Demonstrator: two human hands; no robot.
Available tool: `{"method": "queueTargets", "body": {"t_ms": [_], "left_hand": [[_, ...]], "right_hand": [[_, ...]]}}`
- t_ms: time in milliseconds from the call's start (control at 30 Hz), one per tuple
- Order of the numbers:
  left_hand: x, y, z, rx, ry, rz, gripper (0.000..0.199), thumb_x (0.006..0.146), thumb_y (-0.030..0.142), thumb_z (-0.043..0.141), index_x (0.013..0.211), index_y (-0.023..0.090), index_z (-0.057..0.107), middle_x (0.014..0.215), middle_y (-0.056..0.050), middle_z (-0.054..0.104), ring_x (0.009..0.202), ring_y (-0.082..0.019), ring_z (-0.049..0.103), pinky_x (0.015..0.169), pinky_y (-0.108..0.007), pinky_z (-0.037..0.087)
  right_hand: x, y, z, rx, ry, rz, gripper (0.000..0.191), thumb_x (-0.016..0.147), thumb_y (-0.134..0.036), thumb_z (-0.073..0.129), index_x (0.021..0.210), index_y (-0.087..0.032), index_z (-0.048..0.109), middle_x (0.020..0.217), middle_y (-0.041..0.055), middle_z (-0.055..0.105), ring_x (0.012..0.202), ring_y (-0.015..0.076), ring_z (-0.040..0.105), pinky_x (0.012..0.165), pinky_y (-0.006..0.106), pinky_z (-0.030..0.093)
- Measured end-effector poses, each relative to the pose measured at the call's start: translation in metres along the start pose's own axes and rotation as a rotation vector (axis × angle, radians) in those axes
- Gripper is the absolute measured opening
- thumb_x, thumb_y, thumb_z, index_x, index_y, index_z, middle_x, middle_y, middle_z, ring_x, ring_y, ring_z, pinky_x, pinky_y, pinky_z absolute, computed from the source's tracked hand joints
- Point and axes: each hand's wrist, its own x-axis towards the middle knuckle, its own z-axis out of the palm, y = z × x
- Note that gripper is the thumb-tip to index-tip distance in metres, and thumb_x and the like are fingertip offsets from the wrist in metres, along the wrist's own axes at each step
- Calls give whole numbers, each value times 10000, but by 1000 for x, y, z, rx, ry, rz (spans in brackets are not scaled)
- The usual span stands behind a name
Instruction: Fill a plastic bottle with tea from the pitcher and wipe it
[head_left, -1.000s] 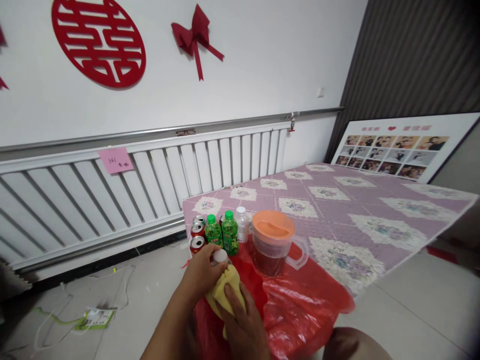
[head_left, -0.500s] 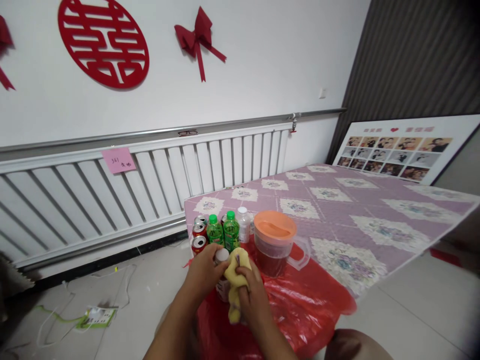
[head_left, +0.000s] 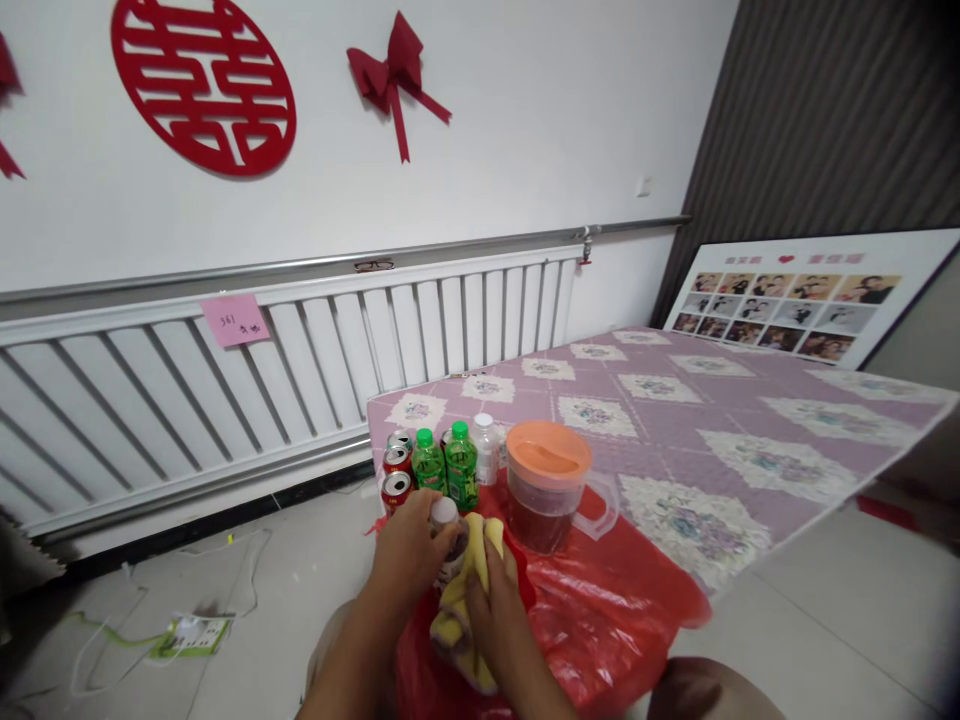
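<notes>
My left hand (head_left: 411, 545) is wrapped round the upper part of a white-capped bottle (head_left: 444, 513) over the red plastic sheet (head_left: 585, 620). Bunched in my right hand (head_left: 496, 605) is a yellow cloth (head_left: 461, 620), which lies against the bottle's right side and covers part of its lower body. Just beyond my hands stand two green bottles (head_left: 461, 470) with green caps, a clear bottle (head_left: 485, 455) with a white cap, and several opened cans (head_left: 397, 488). To their right is a clear pitcher (head_left: 544, 510) with an orange lid.
A floral tablecloth (head_left: 660, 430) stretches back and to the right. Behind the table runs a white radiator (head_left: 330, 350) with a pink note (head_left: 235, 320). A photo board (head_left: 787, 300) leans at the right. On the floor at left lies a power strip (head_left: 191, 637) with cables.
The yellow cloth has shifted down and left and spread out lower, with my right hand slightly lower too. More of the held bottle's neck shows. My left hand stays around the bottle.
</notes>
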Motion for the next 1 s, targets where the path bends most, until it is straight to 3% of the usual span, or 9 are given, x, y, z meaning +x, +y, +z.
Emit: {"method": "queueTargets", "body": {"t_ms": [100,200,367,467,633,733,833,933,1000], "left_hand": [[-1,2,0,38,12,-13,226,813,327,598,1022,243,587,1033,-55,704,959,-252,651,749,-309,423],[0,2,1,62,15,-19,207,826,336,577,1011,243,582,1012,-57,701,951,-252,651,729,-303,413],[2,2,2,74,24,-20,226,812,342,598,1011,241,569,1001,-45,700,938,-240,650,728,-293,404],[2,3,2,83,16,-31,212,804,354,611,977,242,560,976,-37,703,907,-238,653,697,-289,393],[5,0,0,22,6,-11,188,772,336,639,908,237,555,880,-23,700,840,-235,658,672,-292,411],[11,-11,1,-89,-29,70,282,745,294,664,1003,206,593,1037,-72,705,976,-259,654,805,-342,473],[17,-28,2,-264,-143,196,516,778,248,637,1280,199,530,1348,-89,600,1229,-241,564,1015,-353,442],[21,-45,4,-441,-268,265,518,853,272,569,1364,217,495,1418,-68,555,1295,-219,522,1093,-361,406],[22,-52,7,-502,-289,261,486,866,290,565,1346,227,523,1408,-62,565,1279,-220,538,1092,-370,417]], "right_hand": [[-3,-25,-7,45,73,-63,560,915,-284,411,1469,-204,396,1567,125,295,1450,277,288,1151,482,317],[0,-31,-8,62,75,-105,535,941,-311,392,1467,-216,402,1592,117,220,1465,283,248,1160,491,296],[6,9,4,-4,-50,-12,597,888,-194,386,1485,-214,377,1493,145,392,1392,268,395,1117,459,369],[4,29,10,-41,-91,26,645,830,-146,420,1473,-102,388,1453,216,418,1344,304,460,1084,464,406],[-1,29,10,-56,-101,27,653,834,-107,398,1486,-131,371,1469,208,395,1327,278,485,1071,441,421],[0,26,8,-63,-111,31,644,832,-102,405,1475,-139,396,1473,199,389,1326,272,484,1074,423,420],[0,25,7,-71,-116,36,627,835,-106,408,1461,-139,423,1460,189,411,1347,271,457,1103,411,388],[1,26,7,-77,-116,33,639,833,-102,398,1471,-151,407,1441,174,439,1354,273,444,1116,419,373],[0,27,7,-77,-118,20,646,838,-106,387,1482,-151,382,1440,170,439,1358,271,436,1117,417,373]]}}
